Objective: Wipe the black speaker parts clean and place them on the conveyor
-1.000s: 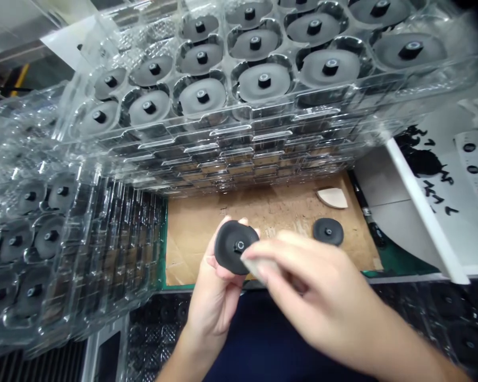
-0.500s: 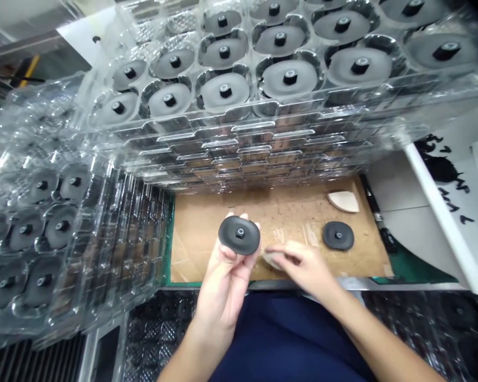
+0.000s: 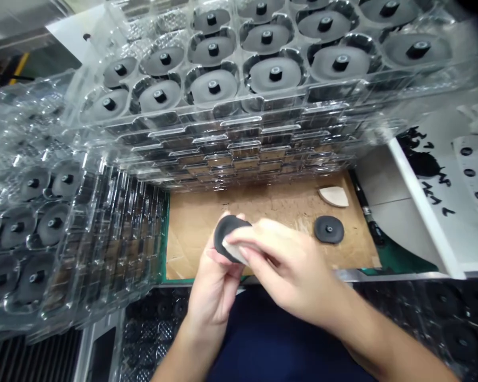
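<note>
The head camera looks down at two bare hands over a sheet of brown cardboard (image 3: 271, 204). The left hand (image 3: 213, 286) is closed around a black round disc (image 3: 227, 233), holding it up above the cardboard by its edge. The right hand (image 3: 290, 265) pinches a pale pad (image 3: 231, 250) and presses it on the disc's face, so most of the disc is hidden. A second black disc (image 3: 329, 229) lies flat on the cardboard, just beside a pale wedge-shaped piece (image 3: 333, 197). Big stacks of clear plastic trays (image 3: 239, 130) stand past the cardboard and to its left, with grey discs (image 3: 274, 74) sitting in their round pockets. A white sheet with black dots (image 3: 474, 175) lies on the right.
</note>
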